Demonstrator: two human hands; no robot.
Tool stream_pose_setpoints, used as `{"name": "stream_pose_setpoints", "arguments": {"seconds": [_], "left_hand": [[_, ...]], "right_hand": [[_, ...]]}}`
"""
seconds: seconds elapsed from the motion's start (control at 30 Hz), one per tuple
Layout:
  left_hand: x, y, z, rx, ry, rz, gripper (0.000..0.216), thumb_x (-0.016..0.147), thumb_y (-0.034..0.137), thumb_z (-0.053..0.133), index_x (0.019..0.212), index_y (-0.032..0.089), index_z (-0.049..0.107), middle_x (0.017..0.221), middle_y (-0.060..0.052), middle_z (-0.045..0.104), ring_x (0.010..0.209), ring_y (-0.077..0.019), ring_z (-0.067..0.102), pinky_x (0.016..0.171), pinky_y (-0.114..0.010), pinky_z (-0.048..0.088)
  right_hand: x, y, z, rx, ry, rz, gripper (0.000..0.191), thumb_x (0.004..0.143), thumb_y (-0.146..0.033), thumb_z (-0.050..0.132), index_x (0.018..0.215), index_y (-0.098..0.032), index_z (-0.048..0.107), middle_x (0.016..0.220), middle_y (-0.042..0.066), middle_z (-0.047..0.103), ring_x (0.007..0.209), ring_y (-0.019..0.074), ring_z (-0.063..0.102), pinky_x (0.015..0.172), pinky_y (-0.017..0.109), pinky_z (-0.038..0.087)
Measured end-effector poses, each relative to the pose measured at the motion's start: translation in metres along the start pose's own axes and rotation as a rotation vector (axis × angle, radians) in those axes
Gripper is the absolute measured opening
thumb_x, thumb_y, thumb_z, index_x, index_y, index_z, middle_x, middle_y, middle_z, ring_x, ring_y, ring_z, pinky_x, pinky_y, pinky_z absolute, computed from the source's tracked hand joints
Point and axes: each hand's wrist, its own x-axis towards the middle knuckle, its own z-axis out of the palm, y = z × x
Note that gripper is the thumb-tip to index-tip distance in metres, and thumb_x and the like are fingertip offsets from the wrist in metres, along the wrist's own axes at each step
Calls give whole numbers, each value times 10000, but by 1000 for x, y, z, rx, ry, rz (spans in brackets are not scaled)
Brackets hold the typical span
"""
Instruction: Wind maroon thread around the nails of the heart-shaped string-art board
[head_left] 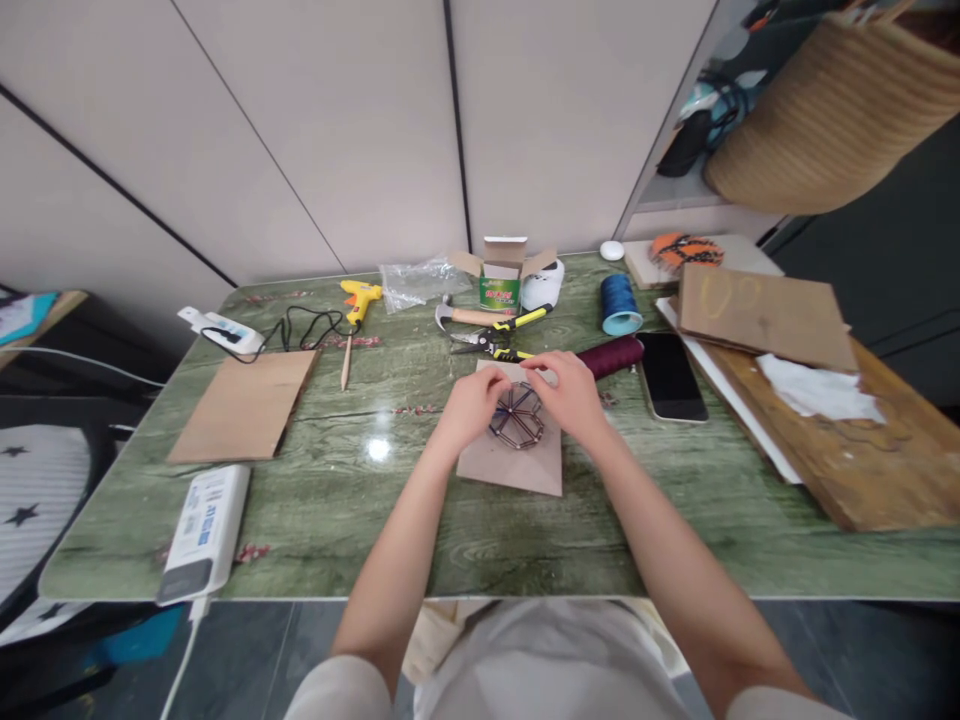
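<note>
A small cardboard piece (517, 462) lies on the green table (360, 500) in front of me. On it is a round pattern of dark thread (517, 415) strung between pins, with spokes crossing its middle. My left hand (474, 400) rests at the pattern's left edge, fingers curled and pinched at its top. My right hand (571, 392) sits at the right edge, fingers bent down onto the top rim. What the fingertips pinch is too small to make out. A maroon thread spool (616, 355) lies just behind my right hand.
Behind the hands lie pliers (491, 342), a hammer (461, 316), a small open box (501, 275), a blue spool (619, 302) and a yellow glue gun (360, 298). A phone (670, 375) and wooden boards (840, 440) are at the right. Cardboard (244, 405) and a power strip (206, 525) lie at the left.
</note>
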Motion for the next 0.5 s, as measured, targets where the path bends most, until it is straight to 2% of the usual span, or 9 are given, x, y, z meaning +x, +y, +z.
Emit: {"name": "stream_pose_setpoints", "arguments": {"seconds": [0.23, 0.37, 0.5], "left_hand": [[16, -25, -5, -66, 0, -74, 221, 841, 278, 434, 838, 178, 632, 885, -40, 674, 816, -168, 583, 729, -259, 416], [8, -33, -14, -37, -26, -97, 219, 839, 297, 437, 821, 178, 620, 842, -34, 668, 786, -166, 582, 720, -264, 414], [-4, -29, -23, 47, -92, -89, 213, 862, 291, 421, 816, 184, 599, 821, -30, 669, 754, -164, 583, 697, -262, 409]], "right_hand": [[0, 4, -1, 21, 34, 8, 169, 818, -198, 514, 902, -209, 659, 916, 33, 679, 888, 214, 554, 819, 352, 402], [0, 5, -2, 21, 36, 15, 168, 817, -188, 516, 902, -213, 658, 917, 28, 681, 889, 213, 551, 820, 352, 399], [0, 6, -2, 26, 31, 22, 161, 814, -189, 525, 904, -210, 657, 920, 29, 679, 891, 209, 548, 828, 351, 392]]}}
